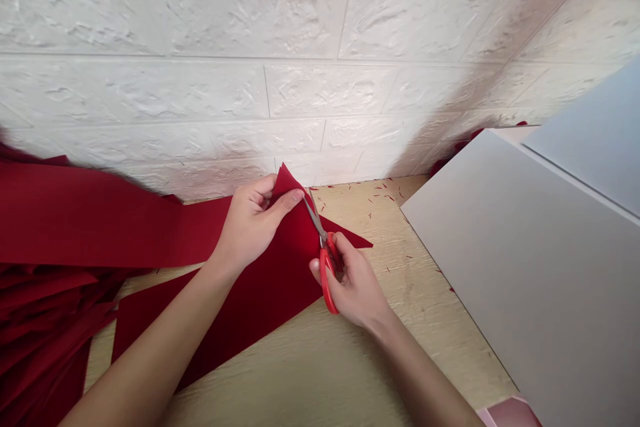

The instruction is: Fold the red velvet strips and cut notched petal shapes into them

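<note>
The left hand (255, 220) pinched a raised corner of the red cloth (260, 300) between thumb and fingers, evidently to steady its edge for the scissors (328, 273), whose handles the right hand (357, 280) gripped with the blades slightly parted at that edge. The hands were apart, probably to keep the fingers clear of the blades (the left thumb was close to their tips). The cloth, deep red, smooth and matt, lay slantwise on the table (300, 360) by the wall (295, 87), pointed at its right end.
</note>
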Available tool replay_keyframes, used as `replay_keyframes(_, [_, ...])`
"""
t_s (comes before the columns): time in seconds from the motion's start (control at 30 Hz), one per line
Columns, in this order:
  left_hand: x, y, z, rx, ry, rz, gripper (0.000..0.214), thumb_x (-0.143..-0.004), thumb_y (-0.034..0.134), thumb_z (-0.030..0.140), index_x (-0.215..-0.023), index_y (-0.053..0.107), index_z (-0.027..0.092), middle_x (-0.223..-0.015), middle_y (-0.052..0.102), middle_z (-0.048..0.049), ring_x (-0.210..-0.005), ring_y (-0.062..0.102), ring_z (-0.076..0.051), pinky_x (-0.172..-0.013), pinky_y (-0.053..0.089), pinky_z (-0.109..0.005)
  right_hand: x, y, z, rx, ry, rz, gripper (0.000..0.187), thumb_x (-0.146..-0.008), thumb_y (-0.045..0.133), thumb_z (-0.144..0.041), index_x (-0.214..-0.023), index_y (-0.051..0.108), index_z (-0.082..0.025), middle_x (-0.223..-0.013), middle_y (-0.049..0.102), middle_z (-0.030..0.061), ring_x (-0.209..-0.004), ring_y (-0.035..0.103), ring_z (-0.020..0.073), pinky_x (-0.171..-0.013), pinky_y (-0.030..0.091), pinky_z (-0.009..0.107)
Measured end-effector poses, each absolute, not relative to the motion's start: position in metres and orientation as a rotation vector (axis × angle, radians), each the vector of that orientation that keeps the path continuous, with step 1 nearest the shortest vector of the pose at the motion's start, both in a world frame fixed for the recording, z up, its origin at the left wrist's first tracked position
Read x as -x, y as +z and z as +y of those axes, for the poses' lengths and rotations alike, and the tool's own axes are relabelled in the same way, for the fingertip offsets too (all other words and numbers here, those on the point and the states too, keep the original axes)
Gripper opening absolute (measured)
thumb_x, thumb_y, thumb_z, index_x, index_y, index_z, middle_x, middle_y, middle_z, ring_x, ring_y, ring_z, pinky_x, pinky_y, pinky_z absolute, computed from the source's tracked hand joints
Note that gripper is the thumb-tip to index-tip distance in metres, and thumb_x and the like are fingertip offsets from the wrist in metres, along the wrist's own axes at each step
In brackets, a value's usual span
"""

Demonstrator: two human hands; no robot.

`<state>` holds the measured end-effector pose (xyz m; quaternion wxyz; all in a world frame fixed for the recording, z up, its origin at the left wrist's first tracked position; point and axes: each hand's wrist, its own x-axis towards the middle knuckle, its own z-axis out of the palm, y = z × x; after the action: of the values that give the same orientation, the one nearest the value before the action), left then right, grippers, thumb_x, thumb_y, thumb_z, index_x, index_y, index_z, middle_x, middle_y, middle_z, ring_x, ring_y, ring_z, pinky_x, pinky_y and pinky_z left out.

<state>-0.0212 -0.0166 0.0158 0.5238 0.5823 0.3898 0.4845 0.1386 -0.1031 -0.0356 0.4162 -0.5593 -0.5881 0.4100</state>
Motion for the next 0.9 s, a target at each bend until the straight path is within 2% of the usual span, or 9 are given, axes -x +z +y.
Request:
replay_keyframes(0.13, [0.0211,0.0146,-0.0166,-1.427,1.141,0.956,0.018,-0.084,0.07,0.033,-0.077,0.064,0.018,-0.059,0.048,0.007,-0.044,0.027,-0.004,-0.044,0.036,-0.02,-0.139,-0.0333,-0.1034,1.388,1.062,-1.476,0.026,-0.088,0.061,-0.036,-0.079,0.039,-0.024,-0.068,0.045,-0.0058,-0.056,0.041,0.0093,-0.05,0.036,0.023])
replay_keyframes(0.33, [0.0202,0.0124,-0.016,-1.47,1.152,1.003,0.022,-0.083,0.071,0.038,-0.078,0.066,0.016,-0.066,0.057,0.002,-0.055,0.046,-0.009,-0.047,0.039,-0.021,-0.1381,-0.0319,-0.1044,1.352,1.092,-1.433,0.026,-0.089,0.059,-0.036,-0.077,0.039,-0.024,-0.069,0.046,-0.0054,-0.056,0.042,0.0089,-0.048,0.035,0.022])
replay_keyframes(0.5, [0.0194,0.0115,-0.0151,-1.515,1.154,1.032,0.022,-0.083,0.07,0.038,-0.078,0.068,0.016,-0.064,0.057,0.0018,-0.055,0.045,-0.009,-0.047,0.037,-0.021,-0.138,-0.0313,-0.1043,1.356,1.075,-1.427,0.023,-0.088,0.058,-0.035,-0.077,0.041,-0.024,-0.071,0.05,-0.0038,-0.057,0.046,0.0099,-0.05,0.038,0.023])
replay_keyframes(0.7, [0.0215,0.0086,-0.0147,-1.511,1.15,1.025,0.023,-0.083,0.071,0.04,-0.085,0.07,0.017,-0.068,0.059,0.0012,-0.066,0.056,-0.013,-0.058,0.045,-0.024,-0.1389,-0.032,-0.1034,1.402,1.045,-1.447,0.019,-0.089,0.057,-0.034,-0.078,0.045,-0.024,-0.069,0.05,-0.0035,-0.056,0.046,0.0104,-0.05,0.037,0.023])
replay_keyframes(0.9, [0.022,0.0087,-0.0148,-1.47,1.14,1.013,0.025,-0.083,0.072,0.042,-0.086,0.07,0.018,-0.07,0.062,0.0003,-0.069,0.059,-0.015,-0.059,0.047,-0.025,-0.1402,-0.0348,-0.1025,1.465,0.991,-1.48,0.025,-0.088,0.06,-0.037,-0.075,0.043,-0.024,-0.066,0.048,-0.0041,-0.057,0.041,0.011,-0.052,0.036,0.024])
